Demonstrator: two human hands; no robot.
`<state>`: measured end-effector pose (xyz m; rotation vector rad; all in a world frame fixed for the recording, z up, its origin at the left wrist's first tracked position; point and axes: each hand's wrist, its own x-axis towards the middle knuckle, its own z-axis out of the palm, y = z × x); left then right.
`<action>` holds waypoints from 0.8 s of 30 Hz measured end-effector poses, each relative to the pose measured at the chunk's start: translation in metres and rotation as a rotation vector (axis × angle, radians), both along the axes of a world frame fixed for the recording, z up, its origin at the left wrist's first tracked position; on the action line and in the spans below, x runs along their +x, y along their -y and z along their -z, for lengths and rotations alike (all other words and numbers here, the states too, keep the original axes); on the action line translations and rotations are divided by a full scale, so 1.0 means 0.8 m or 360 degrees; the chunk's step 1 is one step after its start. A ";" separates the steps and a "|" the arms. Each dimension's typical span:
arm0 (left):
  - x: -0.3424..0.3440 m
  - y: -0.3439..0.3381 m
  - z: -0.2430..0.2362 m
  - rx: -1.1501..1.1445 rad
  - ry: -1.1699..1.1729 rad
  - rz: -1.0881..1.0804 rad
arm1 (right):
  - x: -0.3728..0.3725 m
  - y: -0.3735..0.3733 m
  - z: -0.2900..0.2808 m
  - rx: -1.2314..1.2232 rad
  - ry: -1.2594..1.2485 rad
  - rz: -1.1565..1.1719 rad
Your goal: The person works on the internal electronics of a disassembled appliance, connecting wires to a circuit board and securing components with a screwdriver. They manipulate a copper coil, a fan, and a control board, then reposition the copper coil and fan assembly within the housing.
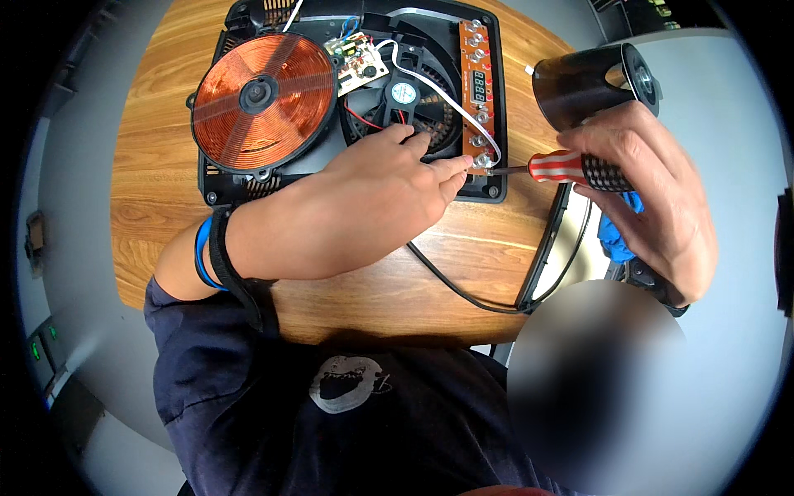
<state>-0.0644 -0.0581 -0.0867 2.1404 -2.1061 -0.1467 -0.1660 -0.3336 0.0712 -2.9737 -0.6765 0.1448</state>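
An opened induction cooker base (289, 187) lies on the wooden table, showing a round copper coil (223, 103) and a cooling fan (447, 124). Along its right side runs an orange control board (477, 74) with buttons and a small display. My left hand (372, 186) reaches over the fan, fingers stretched out, fingertips at the board's lower end by the white cable. In my right hand (662, 178) is a screwdriver (552, 168) with a red-and-white handle, pointing left. Its shaft reaches the lower end of the control board; the exact tip contact is too small to tell.
A glossy black cylinder (579, 81) lies behind my right hand. Blue material (614, 236) shows below that hand. A dark-edged flat panel (539, 263) sits at the table's right side, with a black cord (451, 287) curving to it. A small circuit board (361, 68) sits beside the coil.
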 end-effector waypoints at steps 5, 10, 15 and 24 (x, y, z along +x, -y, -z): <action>0.000 -0.003 0.000 -0.0041 -0.0004 -0.0008 | -0.013 -0.009 0.009 -0.0006 -0.0054 0.0709; 0.004 -0.003 0.003 -0.0061 -0.0010 0.0064 | -0.003 0.000 0.008 0.0216 0.0051 0.0198; 0.002 -0.005 0.000 -0.0050 0.0030 0.0050 | 0.001 0.019 0.000 0.0120 -0.0108 0.0015; 0.002 -0.002 0.000 -0.0004 -0.0025 0.0034 | -0.016 -0.004 0.003 0.0022 -0.0060 0.0460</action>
